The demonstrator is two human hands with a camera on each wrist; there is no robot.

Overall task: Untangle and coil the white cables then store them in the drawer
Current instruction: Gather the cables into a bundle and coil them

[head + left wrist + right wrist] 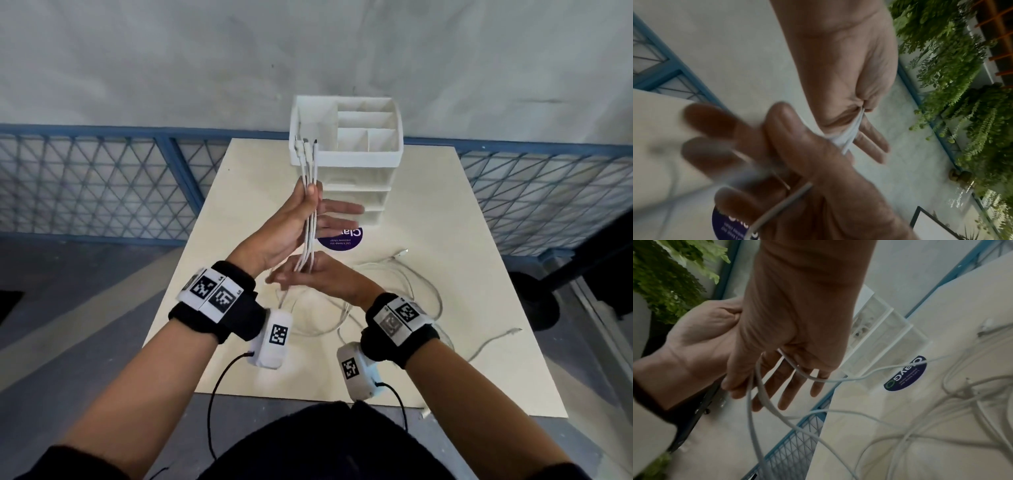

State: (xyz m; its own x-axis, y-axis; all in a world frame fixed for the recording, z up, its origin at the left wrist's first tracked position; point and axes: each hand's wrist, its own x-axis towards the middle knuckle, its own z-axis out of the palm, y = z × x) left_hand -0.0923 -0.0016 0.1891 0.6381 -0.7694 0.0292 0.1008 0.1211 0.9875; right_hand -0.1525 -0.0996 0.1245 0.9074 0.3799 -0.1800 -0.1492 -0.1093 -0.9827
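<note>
Both hands raised above near table edge, white cables bunched between them.

Left hand (287, 226) higher, thumb and index finger pinching white cables (308, 219) near their plug ends, other fingers stretched straight toward right. Right hand (308, 274) lower and just near of left one, fingers straight and slightly spread, cables running through between them; firm grip there cannot be told. Plug ends pointing up, in front of white drawer organizer (346, 144) at far end of pale table (462, 240). Loose cable lengths hanging down and lying in tangled loops on table, near and right of hands. Purple round sticker (346, 240) just near of organizer.
</note>
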